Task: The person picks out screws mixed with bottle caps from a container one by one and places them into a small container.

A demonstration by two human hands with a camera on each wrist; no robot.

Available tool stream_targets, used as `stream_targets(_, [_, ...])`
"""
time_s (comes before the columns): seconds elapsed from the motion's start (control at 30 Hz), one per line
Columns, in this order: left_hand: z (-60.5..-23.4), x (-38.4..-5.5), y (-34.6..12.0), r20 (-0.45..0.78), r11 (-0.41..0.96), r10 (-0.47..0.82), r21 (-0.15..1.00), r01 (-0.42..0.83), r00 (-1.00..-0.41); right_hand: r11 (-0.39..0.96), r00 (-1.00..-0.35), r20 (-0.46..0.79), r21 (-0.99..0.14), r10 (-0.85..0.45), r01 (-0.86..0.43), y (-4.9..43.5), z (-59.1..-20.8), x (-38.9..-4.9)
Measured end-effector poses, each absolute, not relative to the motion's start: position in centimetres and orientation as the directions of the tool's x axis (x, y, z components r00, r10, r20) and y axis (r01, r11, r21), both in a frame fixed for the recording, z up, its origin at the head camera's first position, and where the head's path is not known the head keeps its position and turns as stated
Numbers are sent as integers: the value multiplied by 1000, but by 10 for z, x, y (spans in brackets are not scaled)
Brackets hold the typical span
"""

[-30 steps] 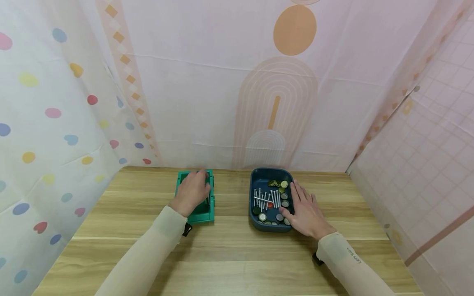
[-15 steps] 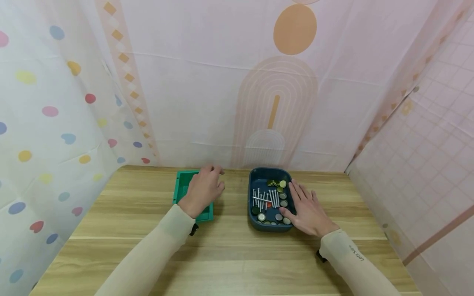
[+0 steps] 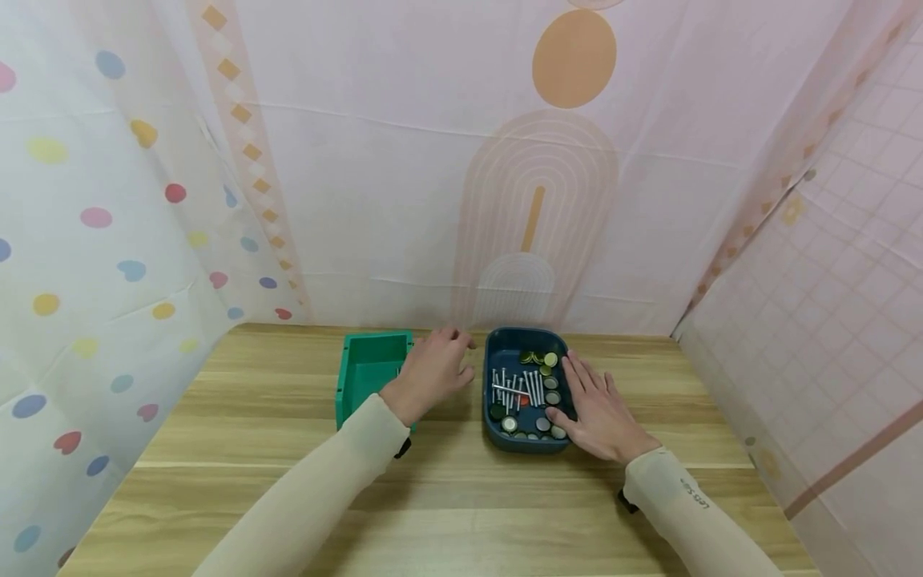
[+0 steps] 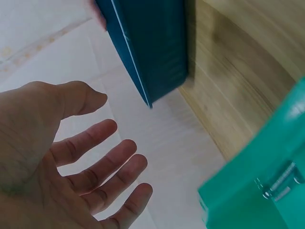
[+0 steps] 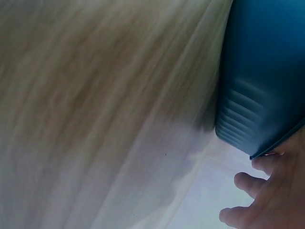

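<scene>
My left hand (image 3: 433, 369) is in the air between the two containers, fingers relaxed and apart. Nothing is in it, as the left wrist view of the hand (image 4: 86, 157) shows. Behind that wrist stands a green plastic bin (image 3: 349, 377), partly hidden; a metal screw (image 4: 281, 183) lies inside. My right hand (image 3: 598, 413) rests against the right side of a dark blue tub (image 3: 493, 429), straight fingers along the rim and thumb over it. In the tub lie several long screws (image 3: 536, 389) and several bottle caps (image 3: 551, 383), gold and silver.
Both containers stand on a wood-grain table (image 3: 461, 513). A patterned cloth (image 3: 389, 200) hangs behind the table's back edge, with more cloth on both sides. A red piece (image 3: 523, 400) shows under the screws.
My left hand has come up out of the green bin and moved right toward the blue tub, uncovering much of the bin. The right hand stays at the tub.
</scene>
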State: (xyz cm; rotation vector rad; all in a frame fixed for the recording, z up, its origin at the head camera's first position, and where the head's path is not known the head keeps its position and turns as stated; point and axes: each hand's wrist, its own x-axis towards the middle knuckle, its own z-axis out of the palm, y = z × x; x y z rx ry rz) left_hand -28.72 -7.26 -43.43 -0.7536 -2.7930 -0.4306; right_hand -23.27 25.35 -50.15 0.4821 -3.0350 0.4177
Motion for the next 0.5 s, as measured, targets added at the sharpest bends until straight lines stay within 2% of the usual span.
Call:
stream_targets(0.17, [-438,-291,-60,269,809,499,196,554,-824,917,-952,75,-256,-296,-306,254,-502,-233])
stream_targets(0.3, [-463,-308,-54,257,801,534,148,579,-805,919,-954,67,-253,-293,-301,254,-502,-234])
stream_targets(0.4, [-469,-313,-48,195,799,536,197,568,-822,919,-954,62,-255,-294,-300,254,-502,-234])
stream_targets(0.5, [-447,-294,-42,151,806,530,216,551,-834,918,-954,57,-261,-294,-298,253,-503,-233])
